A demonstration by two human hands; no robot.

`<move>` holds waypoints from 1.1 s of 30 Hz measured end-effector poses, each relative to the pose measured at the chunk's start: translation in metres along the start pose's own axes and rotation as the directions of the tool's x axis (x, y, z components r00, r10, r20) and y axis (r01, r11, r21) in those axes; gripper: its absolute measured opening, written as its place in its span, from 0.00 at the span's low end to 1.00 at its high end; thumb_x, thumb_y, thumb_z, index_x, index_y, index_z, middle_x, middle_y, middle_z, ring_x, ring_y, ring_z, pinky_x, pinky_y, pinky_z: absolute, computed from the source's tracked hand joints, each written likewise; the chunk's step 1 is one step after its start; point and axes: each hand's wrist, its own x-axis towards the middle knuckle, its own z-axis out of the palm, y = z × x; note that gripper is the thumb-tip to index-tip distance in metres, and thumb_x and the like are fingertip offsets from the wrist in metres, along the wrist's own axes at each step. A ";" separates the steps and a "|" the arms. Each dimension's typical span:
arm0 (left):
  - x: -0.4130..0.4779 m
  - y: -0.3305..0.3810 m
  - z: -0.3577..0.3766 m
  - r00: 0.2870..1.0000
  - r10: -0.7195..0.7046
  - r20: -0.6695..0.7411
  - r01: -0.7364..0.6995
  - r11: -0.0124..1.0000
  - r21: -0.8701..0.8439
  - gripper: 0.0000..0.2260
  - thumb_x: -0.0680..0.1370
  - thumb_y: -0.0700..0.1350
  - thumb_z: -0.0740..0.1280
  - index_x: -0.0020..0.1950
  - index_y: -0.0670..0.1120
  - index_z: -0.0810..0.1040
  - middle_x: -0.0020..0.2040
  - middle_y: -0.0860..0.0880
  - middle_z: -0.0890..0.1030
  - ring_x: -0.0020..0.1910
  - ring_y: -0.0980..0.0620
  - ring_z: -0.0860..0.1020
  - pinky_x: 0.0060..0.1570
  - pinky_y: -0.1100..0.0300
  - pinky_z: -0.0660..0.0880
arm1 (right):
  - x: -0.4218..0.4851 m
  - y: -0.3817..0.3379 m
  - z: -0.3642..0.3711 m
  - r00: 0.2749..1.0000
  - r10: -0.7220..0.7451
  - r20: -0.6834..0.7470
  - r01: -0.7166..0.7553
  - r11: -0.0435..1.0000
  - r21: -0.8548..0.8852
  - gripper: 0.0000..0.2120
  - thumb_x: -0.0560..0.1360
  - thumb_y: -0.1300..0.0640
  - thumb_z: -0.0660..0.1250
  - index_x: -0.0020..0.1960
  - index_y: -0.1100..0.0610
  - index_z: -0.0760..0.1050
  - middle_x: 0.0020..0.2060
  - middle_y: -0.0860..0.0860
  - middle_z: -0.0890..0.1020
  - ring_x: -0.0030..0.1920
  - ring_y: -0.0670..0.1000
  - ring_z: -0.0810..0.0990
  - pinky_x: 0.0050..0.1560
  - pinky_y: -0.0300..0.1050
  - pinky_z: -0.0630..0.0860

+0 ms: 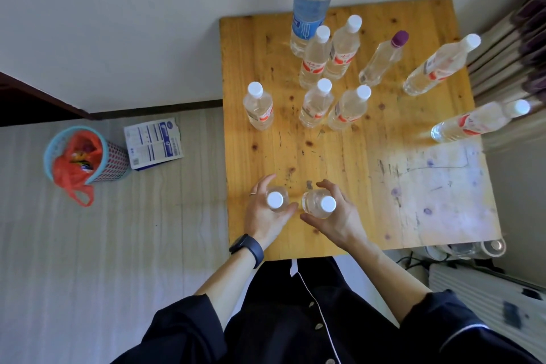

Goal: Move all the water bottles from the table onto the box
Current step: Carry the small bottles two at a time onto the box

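Several clear, white-capped water bottles stand on a wooden table (331,154). My left hand (266,216) wraps one bottle (276,201) near the table's front edge. Right beside it, my right hand (336,216) wraps a second bottle (320,204). Further back stand a lone bottle (258,106), a cluster of small bottles (331,77), a purple-capped bottle (384,57), a tall blue-labelled bottle (310,6) and two bottles (440,66) at the right side. A white box with blue print (153,142) lies on the floor to the left.
A blue basket with a red plastic bag (79,159) sits on the floor left of the box. A wall runs behind the table. Stacked striped material (511,47) lies right of the table, and a white appliance (484,295) stands at the lower right.
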 end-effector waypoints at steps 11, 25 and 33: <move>0.004 0.002 -0.006 0.999 0.038 -0.006 -0.037 0.985 0.167 0.21 0.65 0.56 0.76 0.51 0.65 0.69 0.44 0.63 0.79 0.43 0.61 0.77 0.35 0.65 0.72 | 0.001 -0.002 0.009 0.989 0.115 -0.088 -0.113 0.993 0.022 0.28 0.61 0.46 0.76 0.56 0.36 0.65 0.47 0.33 0.79 0.44 0.37 0.79 0.36 0.34 0.74; 0.002 0.059 -0.008 0.911 0.306 0.276 -0.389 0.858 0.335 0.20 0.68 0.59 0.75 0.54 0.56 0.73 0.43 0.56 0.81 0.43 0.51 0.79 0.38 0.58 0.74 | -0.087 -0.007 -0.020 0.853 0.295 -0.431 -0.200 0.947 0.253 0.25 0.63 0.43 0.76 0.54 0.37 0.68 0.41 0.32 0.81 0.39 0.38 0.81 0.30 0.34 0.75; -0.067 0.119 0.086 0.611 0.473 0.635 -0.746 0.612 0.263 0.19 0.68 0.59 0.74 0.55 0.56 0.73 0.43 0.53 0.82 0.43 0.46 0.80 0.37 0.58 0.73 | -0.208 0.026 -0.060 0.502 0.484 -0.717 -0.289 0.875 0.388 0.21 0.63 0.38 0.74 0.52 0.36 0.69 0.39 0.34 0.81 0.38 0.38 0.80 0.34 0.41 0.77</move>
